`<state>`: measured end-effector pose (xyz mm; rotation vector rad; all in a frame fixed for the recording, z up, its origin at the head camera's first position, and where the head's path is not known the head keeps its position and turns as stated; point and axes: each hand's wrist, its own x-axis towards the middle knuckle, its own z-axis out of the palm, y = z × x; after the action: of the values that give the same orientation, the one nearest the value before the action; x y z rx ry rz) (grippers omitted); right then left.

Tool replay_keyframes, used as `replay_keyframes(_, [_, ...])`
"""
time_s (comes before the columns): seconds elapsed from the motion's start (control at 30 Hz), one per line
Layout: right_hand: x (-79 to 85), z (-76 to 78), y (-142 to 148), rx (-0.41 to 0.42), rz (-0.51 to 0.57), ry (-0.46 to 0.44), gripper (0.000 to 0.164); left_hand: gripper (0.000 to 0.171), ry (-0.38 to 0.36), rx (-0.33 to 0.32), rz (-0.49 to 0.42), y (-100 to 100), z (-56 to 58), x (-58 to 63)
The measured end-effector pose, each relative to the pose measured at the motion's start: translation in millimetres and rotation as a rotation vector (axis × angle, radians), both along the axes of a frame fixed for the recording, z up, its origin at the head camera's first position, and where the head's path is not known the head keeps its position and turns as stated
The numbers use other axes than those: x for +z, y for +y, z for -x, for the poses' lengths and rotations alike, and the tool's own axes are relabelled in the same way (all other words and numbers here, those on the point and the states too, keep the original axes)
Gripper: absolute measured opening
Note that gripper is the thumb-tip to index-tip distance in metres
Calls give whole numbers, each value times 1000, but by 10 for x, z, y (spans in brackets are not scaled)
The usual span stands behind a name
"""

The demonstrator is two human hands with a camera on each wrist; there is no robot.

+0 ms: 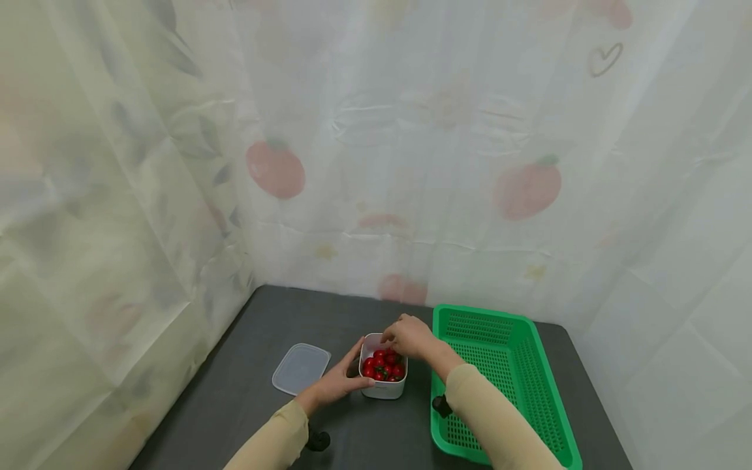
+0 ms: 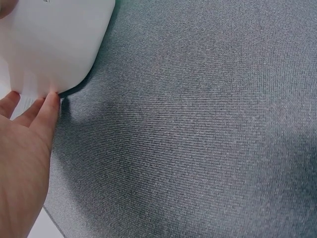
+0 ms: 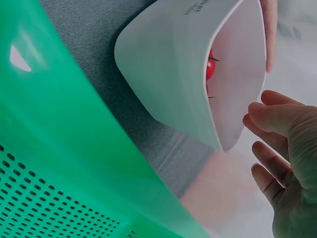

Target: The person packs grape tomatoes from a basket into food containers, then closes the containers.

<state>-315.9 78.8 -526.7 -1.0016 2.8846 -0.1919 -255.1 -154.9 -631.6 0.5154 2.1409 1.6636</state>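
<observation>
A white square container (image 1: pixel 383 391) stands on the dark table, with several small red cherry tomatoes (image 1: pixel 382 367) inside. My left hand (image 1: pixel 333 384) grips it from the left, the thumb along the near side and the fingers on the far left side. In the left wrist view, fingertips press against the container's smooth wall (image 2: pixel 54 44). Over the container's far right rim hovers my right hand (image 1: pixel 410 336). Its fingers are loosely bent, and the right wrist view shows nothing between them. In that view, some tomatoes (image 3: pixel 211 68) show just inside the rim.
A translucent lid (image 1: pixel 301 369) lies flat on the table, left of the container. To the right sits a large green perforated basket (image 1: pixel 546 372), passing under my right forearm. A printed curtain (image 1: pixel 382 196) hangs behind the table and along both sides.
</observation>
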Motion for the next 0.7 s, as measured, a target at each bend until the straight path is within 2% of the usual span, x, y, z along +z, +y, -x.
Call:
replay_keyframes(0.47, [183,-92,142,26,92,50,21,101,32,20,31,23,-17,56])
replay_keyframes(0.7, [185,-180,218,32,132,84,22,107,53,28,21,26,-38,118])
